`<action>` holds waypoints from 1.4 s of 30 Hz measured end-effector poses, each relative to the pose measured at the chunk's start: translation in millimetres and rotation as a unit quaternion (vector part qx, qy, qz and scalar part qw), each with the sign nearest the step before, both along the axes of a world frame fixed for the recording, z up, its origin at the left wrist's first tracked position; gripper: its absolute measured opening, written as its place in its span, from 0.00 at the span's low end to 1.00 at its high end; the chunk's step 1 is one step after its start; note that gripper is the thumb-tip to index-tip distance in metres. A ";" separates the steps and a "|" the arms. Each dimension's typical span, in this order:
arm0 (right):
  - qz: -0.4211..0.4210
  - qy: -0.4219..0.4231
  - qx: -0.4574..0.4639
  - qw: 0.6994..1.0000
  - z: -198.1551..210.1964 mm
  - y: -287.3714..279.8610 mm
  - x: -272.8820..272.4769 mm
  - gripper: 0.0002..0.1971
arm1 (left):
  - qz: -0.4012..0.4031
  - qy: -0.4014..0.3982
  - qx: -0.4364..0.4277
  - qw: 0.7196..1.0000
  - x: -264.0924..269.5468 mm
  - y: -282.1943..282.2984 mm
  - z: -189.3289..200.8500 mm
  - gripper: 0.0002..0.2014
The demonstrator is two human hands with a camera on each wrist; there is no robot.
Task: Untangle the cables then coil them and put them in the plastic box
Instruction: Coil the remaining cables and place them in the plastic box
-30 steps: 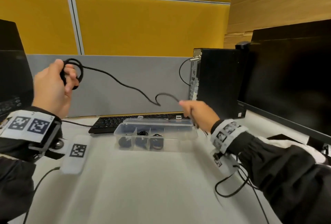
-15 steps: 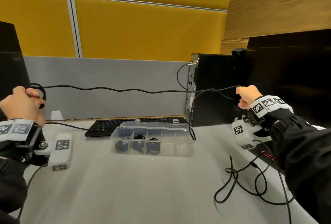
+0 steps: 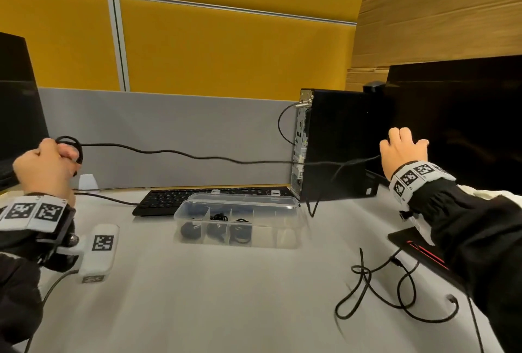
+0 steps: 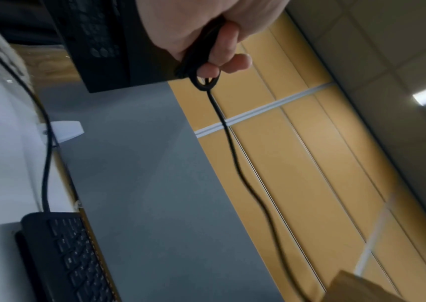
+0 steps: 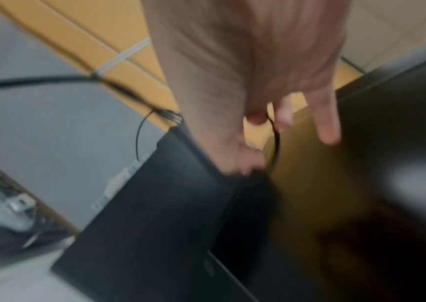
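My left hand point(image 3: 48, 166) is raised at the far left and grips a small coil of the black cable point(image 3: 70, 146); the left wrist view shows the coil point(image 4: 201, 67) wrapped in the curled fingers point(image 4: 222, 51). From there the cable point(image 3: 197, 156) runs nearly level across to my right hand point(image 3: 401, 149), raised in front of the right monitor. In the blurred right wrist view the thumb and forefinger point(image 5: 281, 118) pinch the cable point(image 5: 275, 143), with the other fingers straight. A loose tail point(image 3: 313, 205) hangs beside the clear plastic box point(image 3: 285, 236), whose lid is open and which holds three coiled cables.
A second black cable point(image 3: 395, 290) lies tangled on the table at the right. A keyboard point(image 3: 175, 200) sits behind the box, a computer tower point(image 3: 333, 143) to its right. Monitors stand at the right point(image 3: 466, 126) and far left point(image 3: 17, 112).
My right hand has swung from beside the box up to the far right, pulling the cable out straight. My left hand has dropped lower, still holding the coil.
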State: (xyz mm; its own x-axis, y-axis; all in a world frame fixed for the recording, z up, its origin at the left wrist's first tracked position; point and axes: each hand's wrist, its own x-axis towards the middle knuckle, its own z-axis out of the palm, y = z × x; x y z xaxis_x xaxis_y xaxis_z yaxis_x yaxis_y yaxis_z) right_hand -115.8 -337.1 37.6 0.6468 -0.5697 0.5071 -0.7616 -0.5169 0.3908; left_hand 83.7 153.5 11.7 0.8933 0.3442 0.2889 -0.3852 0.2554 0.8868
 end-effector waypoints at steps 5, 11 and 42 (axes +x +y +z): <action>0.048 0.090 0.154 0.983 18.4 33.1 9.4 0.27 | -0.093 -0.072 0.009 0.993 -37.9 -50.0 15.5 0.17; 0.473 0.013 0.434 0.767 15.5 173.1 22.5 0.41 | -0.265 -0.129 0.040 0.955 -103.1 -115.1 32.2 0.19; 0.601 -0.216 0.269 0.721 18.6 155.5 12.7 0.15 | -0.463 -0.221 0.278 0.812 -141.6 -142.0 12.5 0.11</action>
State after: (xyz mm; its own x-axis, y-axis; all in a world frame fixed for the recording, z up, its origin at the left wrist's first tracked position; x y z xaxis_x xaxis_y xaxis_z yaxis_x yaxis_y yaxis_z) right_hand -103.1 -181.6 56.2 0.6845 0.0817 0.7244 0.3725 -0.8934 -0.2513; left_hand -57.8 11.5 24.1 0.4613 -0.7099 0.5322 -0.5684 0.2242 0.7916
